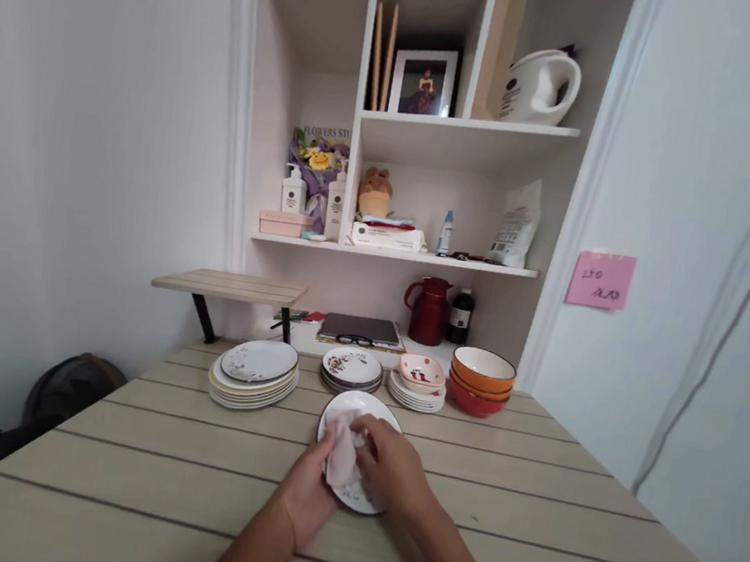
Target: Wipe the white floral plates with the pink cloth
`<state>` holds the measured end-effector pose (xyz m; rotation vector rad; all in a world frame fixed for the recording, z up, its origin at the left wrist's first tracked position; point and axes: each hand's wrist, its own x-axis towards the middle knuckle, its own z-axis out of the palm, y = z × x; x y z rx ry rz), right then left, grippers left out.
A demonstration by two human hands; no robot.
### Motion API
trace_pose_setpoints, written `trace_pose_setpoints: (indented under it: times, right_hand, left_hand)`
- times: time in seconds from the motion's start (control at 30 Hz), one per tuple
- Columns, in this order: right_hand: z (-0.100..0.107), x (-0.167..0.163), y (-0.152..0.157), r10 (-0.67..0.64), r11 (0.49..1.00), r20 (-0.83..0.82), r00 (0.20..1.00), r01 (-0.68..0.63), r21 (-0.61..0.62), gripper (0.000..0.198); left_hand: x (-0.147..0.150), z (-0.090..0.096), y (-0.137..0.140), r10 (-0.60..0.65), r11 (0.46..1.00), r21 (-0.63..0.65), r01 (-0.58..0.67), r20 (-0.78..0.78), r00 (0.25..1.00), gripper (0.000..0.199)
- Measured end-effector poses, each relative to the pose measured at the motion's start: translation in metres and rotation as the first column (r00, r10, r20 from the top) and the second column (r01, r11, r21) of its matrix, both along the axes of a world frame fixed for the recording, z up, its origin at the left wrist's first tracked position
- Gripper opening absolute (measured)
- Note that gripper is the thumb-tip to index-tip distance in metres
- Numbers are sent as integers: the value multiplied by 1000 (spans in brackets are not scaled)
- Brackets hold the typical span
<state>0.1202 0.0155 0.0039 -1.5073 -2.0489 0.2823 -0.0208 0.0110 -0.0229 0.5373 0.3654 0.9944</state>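
A white plate with a dark rim (364, 403) is tilted up in front of me, above the near part of the table. My left hand (305, 493) grips it by its left edge, thumb on the face and the other fingers hidden behind. A pale pink cloth (343, 458) lies bunched on the plate's face. My right hand (396, 466) is closed on the cloth's upper right part and presses it against the plate. Grey printed marks show on the plate below the cloth.
Along the table's back stand a stack of large plates (258, 361), patterned plates (353, 366), small plates under a pink square bowl (422, 370), and orange and red bowls (482, 375). Behind are a laptop (360, 328), a red jug (429, 312) and a small raised shelf (231, 286).
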Motion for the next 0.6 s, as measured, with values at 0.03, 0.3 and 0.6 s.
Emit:
trace_pose_setpoints:
  times: [0.03,0.3,0.6]
  right_hand:
    - [1,-2,3,-27,999,1,1000,27,23,34]
    - [1,22,10,-201,978,63,977,204,-39,33]
    - [-6,0,2,-16,1000,56,998,16,-4,39]
  left_hand:
    - [0,0,1,-3,1000,-3,3,2,1000,50]
    - [0,-1,0,-26,1000,-16,26,9,1000,57]
    - [0,-1,3,39,999,-37,-39,-10,999,45]
